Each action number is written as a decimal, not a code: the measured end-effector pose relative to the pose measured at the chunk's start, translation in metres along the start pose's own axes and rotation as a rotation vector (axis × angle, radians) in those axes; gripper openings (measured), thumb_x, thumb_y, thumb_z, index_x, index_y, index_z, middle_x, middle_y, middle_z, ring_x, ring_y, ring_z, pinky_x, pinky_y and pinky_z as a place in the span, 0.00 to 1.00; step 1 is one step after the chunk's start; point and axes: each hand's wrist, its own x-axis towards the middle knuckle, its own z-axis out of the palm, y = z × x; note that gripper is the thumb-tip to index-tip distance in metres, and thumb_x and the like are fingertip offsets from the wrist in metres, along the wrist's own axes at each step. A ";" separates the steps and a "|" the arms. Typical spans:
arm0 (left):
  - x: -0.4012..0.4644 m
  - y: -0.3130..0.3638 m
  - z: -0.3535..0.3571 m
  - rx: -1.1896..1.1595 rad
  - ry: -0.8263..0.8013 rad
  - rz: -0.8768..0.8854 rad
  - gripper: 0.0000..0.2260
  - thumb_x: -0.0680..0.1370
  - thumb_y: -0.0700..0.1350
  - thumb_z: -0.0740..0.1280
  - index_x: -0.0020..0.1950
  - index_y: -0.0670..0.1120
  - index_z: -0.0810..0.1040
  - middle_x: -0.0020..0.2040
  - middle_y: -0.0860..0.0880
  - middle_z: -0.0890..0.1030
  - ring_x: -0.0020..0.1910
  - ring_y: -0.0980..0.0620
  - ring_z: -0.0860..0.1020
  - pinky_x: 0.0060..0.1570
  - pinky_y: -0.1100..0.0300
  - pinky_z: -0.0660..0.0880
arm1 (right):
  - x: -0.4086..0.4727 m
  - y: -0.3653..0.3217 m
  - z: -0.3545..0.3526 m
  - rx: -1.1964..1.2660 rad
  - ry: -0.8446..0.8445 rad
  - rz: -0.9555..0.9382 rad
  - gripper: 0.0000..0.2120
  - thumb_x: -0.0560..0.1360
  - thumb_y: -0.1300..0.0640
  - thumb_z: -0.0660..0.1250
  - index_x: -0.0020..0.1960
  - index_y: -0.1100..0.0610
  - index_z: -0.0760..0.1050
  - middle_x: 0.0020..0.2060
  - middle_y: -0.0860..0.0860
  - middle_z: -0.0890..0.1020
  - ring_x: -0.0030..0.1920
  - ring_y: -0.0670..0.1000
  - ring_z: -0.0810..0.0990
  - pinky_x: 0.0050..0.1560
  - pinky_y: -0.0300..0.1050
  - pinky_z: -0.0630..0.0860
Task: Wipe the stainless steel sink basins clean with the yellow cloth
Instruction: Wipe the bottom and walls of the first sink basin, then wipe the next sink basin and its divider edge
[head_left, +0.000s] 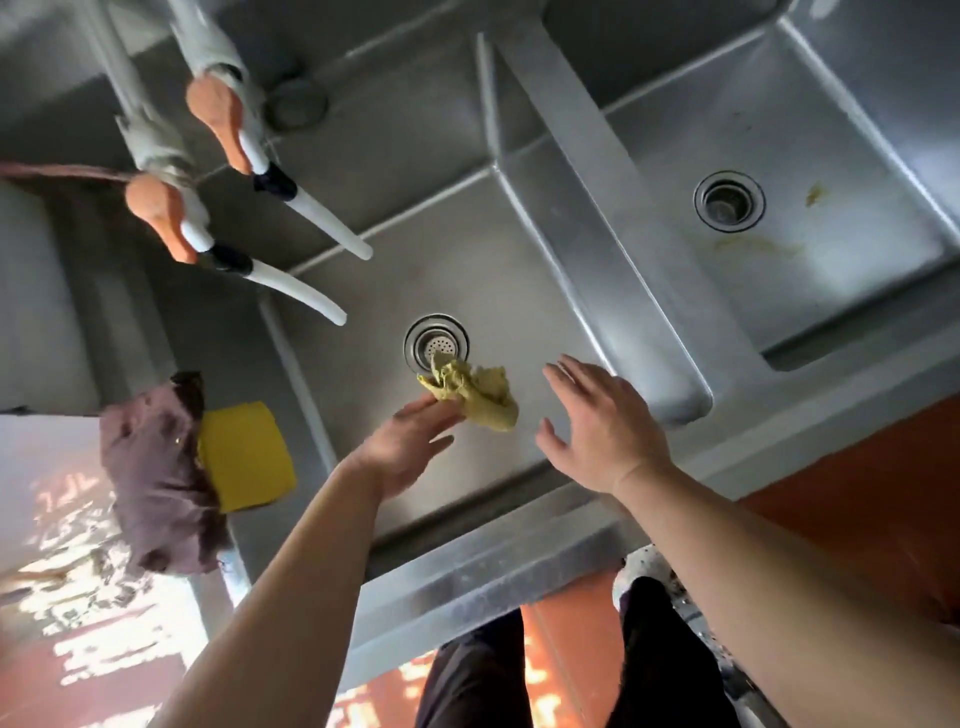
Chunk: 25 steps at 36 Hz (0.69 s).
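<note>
A crumpled yellow cloth (475, 393) lies on the floor of the middle sink basin (519, 291), just below its round drain (436, 343). My left hand (410, 441) reaches in with straight fingers, its fingertips touching the cloth's left edge. Just right of the cloth hovers my right hand (605, 426), fingers spread and holding nothing. The right basin (831, 291) has yellowish stains near its drain (729, 201).
Two taps with orange handles (213, 124) (158, 215) and white spouts hang over the left of the middle basin. A yellow sponge (244, 457) and a purple rag (156, 478) sit on the left rim. My legs stand before the sink's front edge (493, 577).
</note>
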 end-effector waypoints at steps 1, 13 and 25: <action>-0.009 0.005 0.007 -0.032 0.042 0.050 0.12 0.83 0.46 0.61 0.65 0.51 0.76 0.65 0.49 0.79 0.67 0.50 0.75 0.70 0.50 0.65 | 0.000 0.000 -0.002 0.007 -0.015 -0.008 0.30 0.71 0.43 0.58 0.68 0.58 0.72 0.66 0.56 0.76 0.62 0.58 0.77 0.57 0.55 0.76; -0.116 0.052 0.180 -0.129 0.193 0.272 0.08 0.82 0.47 0.63 0.59 0.47 0.78 0.56 0.45 0.84 0.57 0.44 0.82 0.62 0.46 0.73 | -0.073 0.036 -0.087 0.552 0.346 -0.080 0.17 0.70 0.54 0.75 0.59 0.54 0.81 0.56 0.52 0.80 0.58 0.54 0.77 0.59 0.55 0.75; -0.085 0.071 0.357 0.447 0.293 0.612 0.44 0.70 0.42 0.79 0.76 0.63 0.56 0.73 0.50 0.59 0.67 0.48 0.71 0.68 0.50 0.70 | -0.133 0.212 -0.210 0.338 0.560 0.095 0.11 0.68 0.63 0.71 0.50 0.58 0.85 0.47 0.56 0.82 0.44 0.59 0.81 0.46 0.58 0.80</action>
